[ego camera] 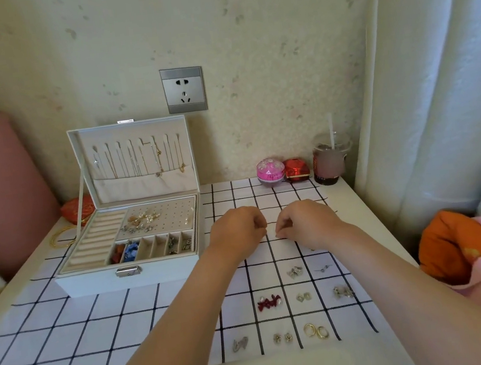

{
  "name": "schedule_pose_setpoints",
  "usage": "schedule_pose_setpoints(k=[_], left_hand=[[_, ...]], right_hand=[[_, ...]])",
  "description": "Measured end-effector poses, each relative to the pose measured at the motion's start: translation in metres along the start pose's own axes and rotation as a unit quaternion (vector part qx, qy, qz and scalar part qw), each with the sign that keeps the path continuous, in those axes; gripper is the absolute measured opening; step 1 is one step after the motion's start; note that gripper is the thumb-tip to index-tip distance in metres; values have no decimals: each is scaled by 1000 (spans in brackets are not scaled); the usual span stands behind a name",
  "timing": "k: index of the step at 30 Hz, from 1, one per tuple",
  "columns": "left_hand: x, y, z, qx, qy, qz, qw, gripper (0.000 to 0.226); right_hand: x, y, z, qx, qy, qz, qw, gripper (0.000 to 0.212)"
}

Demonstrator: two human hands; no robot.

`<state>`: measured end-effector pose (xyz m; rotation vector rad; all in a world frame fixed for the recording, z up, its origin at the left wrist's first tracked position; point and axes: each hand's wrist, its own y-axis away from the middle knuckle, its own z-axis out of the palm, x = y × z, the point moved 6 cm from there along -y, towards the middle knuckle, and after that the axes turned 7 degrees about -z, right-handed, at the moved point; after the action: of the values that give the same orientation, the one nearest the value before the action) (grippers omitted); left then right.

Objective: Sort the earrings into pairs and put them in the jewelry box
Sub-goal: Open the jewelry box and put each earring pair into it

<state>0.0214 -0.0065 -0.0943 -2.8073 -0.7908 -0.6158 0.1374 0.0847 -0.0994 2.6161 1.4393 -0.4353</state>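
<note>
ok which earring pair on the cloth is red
The dark red bow-shaped earrings; every other pair on the white checked cloth is silver or gold.

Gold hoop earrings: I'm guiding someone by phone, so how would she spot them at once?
On the checked cloth, look right of the white jewelry box. The gold hoop earrings end the nearest row, rightmost. Only they are plain shiny rings.

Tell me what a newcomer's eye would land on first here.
The left hand and right hand, fingers curled, nearly meet over the middle of the checked cloth; whether they hold anything is unclear. Left of them stands the open white jewelry box, and nearer the person pairs lie in the squares, notably red bow earrings and gold hoops.
</note>
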Motion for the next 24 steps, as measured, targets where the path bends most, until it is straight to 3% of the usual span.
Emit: schedule_pose_setpoints(k=[4,9,13,16,19,24], left_hand=[[-2,5,-4,-3,24,11,1000,14],[-9,9,-32,48,135,5,990,8],[-24,20,-52,78,182,10,980,6],[-37,28,-64,86,193,-7,977,8],[-48,35,-78,87,227,-32,969,9],[-68,47,-99,73,355,-80,929,11]], right_hand=[[-8,-3,-2,24,-124,15,992,9],[-24,-3,-13,29,-339,70,938,17],[-41,-1,-13,-2,-431,99,897,16],[-57,-4,-15,29,-455,104,884,17],[-80,-9,-24,91,-457,39,884,8],[-116,-16,-33,108,-396,-56,910,20]])
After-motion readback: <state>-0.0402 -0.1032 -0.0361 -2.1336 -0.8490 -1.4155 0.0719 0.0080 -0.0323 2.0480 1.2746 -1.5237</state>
